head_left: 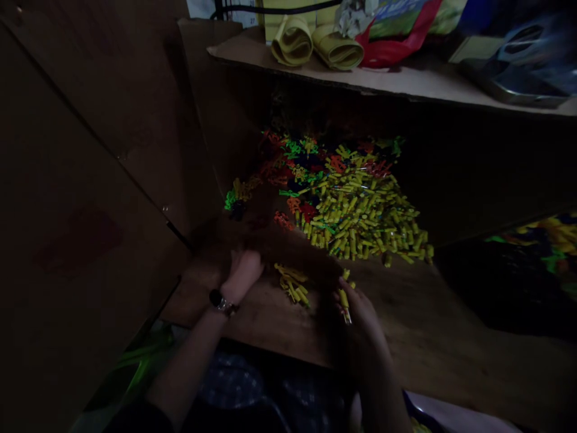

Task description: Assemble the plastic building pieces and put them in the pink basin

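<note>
Nearest me, at six o'clock, right hand [360, 310] pinches a yellow peg [345, 302]; I'd sort it into the small yellow cluster [293, 284] beside my left hand [243, 270], whose fingers I cannot make out.

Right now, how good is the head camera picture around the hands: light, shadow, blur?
Head view: very dim overall. The big pile of plastic pieces is the brightest area. The left hand and right hand sit in shadow, edges soft. The small yellow cluster between them is readable. The yellow piece at the right hand is slightly blurred. The cardboard wall at left is nearly black. No glare.
</note>
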A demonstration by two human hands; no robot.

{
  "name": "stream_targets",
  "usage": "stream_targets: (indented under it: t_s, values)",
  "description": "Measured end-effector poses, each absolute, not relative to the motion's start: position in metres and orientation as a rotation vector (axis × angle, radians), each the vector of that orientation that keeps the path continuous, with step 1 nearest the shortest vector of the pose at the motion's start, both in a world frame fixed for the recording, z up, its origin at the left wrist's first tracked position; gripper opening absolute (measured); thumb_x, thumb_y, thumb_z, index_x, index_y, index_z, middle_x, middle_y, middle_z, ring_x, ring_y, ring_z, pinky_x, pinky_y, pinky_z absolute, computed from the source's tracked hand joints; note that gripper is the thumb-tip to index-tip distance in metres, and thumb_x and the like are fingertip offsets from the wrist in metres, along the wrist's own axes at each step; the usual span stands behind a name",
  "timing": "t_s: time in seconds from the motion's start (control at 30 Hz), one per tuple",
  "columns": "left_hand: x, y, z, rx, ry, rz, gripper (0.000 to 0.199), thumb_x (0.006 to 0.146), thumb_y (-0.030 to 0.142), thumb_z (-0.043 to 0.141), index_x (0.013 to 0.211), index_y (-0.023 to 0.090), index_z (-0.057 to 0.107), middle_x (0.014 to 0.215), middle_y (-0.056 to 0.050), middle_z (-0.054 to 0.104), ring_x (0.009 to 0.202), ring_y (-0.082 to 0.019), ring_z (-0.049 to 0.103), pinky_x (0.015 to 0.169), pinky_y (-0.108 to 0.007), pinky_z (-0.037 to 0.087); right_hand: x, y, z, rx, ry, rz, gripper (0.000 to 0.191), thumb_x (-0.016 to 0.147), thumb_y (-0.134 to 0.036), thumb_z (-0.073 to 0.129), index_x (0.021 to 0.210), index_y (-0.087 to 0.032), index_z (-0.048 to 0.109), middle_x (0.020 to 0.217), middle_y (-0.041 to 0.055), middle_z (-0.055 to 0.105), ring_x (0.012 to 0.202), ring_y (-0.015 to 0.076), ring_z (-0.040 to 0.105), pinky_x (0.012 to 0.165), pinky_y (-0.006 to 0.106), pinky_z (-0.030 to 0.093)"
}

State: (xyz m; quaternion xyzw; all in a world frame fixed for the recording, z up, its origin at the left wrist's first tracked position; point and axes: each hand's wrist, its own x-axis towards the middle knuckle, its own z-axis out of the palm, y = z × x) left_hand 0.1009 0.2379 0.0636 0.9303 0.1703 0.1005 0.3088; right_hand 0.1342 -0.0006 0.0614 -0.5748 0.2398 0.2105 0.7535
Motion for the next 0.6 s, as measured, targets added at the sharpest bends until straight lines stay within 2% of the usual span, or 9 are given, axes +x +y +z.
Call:
stream_targets:
  t_s: [0.1,0.2,0.3,0.4,0.5,0.6]
  values:
    - [0.115,0.247,0.059,2.419,0.390,0.168,0.026,0.076,0.010,0.055,0.098,0.014,0.066,0.096,-0.017,0.068,0.102,-0.032,0.057,0.100,-0.048,0.030,0.140,-0.012,0.060,-1.132,0.518,0.628,0.031,0.059,-0.039,0.078,0.071,-0.018,0.058,0.051,-0.0032,0.056,0.038,0.0072,0.046,0.031,0.016,0.039]
    - [0.122,0.247,0.057,2.347,0.338,0.161,0.032,0.070,0.003,0.055,0.098,0.014,0.066,0.092,-0.014,0.069,0.090,-0.027,0.063,0.086,-0.036,0.043,0.144,-0.021,0.065,-1.008,0.529,0.738,0.032,0.059,-0.038,0.077,0.076,-0.016,0.061,0.057,-0.0006,0.059,0.038,0.0055,0.045,0.031,0.015,0.038]
    - [0.125,0.243,0.058,2.238,0.378,0.276,0.036,0.072,0.007,0.055,0.106,0.015,0.062,0.106,-0.013,0.066,0.100,-0.024,0.060,0.088,-0.033,0.044,0.143,-0.023,0.070,-0.887,0.521,0.800,0.033,0.058,-0.031,0.078,0.083,-0.017,0.062,0.069,0.0012,0.064,0.040,0.0030,0.042,0.029,0.010,0.030]
    - [0.122,0.233,0.059,1.717,0.526,0.449,0.029,0.072,0.019,0.061,0.100,0.015,0.062,0.105,-0.010,0.066,0.101,-0.022,0.059,0.090,-0.033,0.044,0.137,-0.018,0.071,-1.087,0.431,0.700,0.041,0.057,-0.035,0.078,0.090,-0.019,0.062,0.067,-0.0018,0.062,0.039,0.0030,0.040,0.027,0.010,0.021]
    - [0.111,0.215,0.063,1.064,0.567,0.349,0.033,0.063,0.023,0.071,0.093,0.014,0.060,0.093,-0.006,0.067,0.088,-0.018,0.062,0.079,-0.028,0.048,0.126,-0.008,0.071,-1.334,0.346,0.581,0.042,0.056,-0.041,0.078,0.087,-0.019,0.062,0.059,-0.0043,0.058,0.041,0.0056,0.045,0.031,0.013,0.028]
    - [0.097,0.193,0.068,0.788,0.578,0.251,0.036,0.056,0.016,0.075,0.088,0.015,0.057,0.086,-0.002,0.066,0.081,-0.014,0.062,0.072,-0.023,0.049,0.115,0.003,0.078,-1.531,0.161,0.531,0.034,0.060,-0.041,0.076,0.081,-0.018,0.062,0.060,-0.0032,0.059,0.051,0.0099,0.053,0.044,0.018,0.040]
